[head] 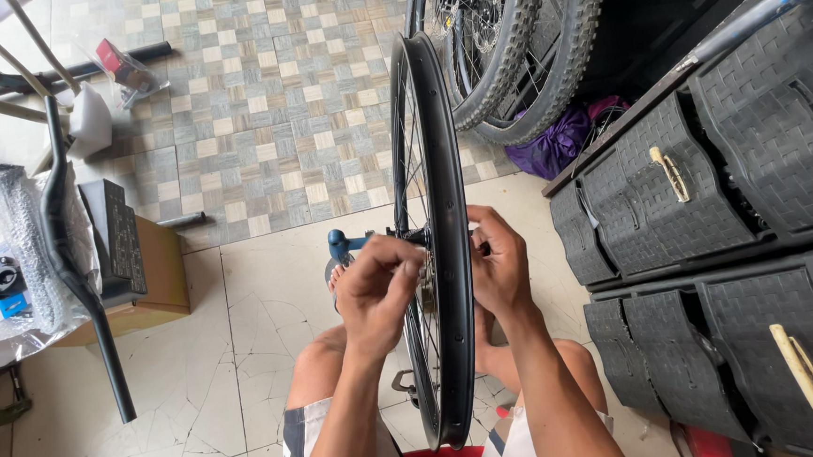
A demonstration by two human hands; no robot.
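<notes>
While left hand (pixel 379 291) pinches hub, right hand (pixel 497 261) braces rim (pixel 445 207).

Left hand (pixel 379 291) and right hand (pixel 496 262) pinch the upright bare rim's (pixel 442 160) hub (tyreless)

One head-worn camera looks steeply down, close over the lap, toward the tiled floor (pixel 259 125) ahead.

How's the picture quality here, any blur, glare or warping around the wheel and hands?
Head view: even daylight, soft shadows on the floor; rim sharp, left hand slightly motion-blurred, right hand clear; wide-angle lens bows the drawers and handlebar at the edges; mild glare on the bubble wrap.
</notes>
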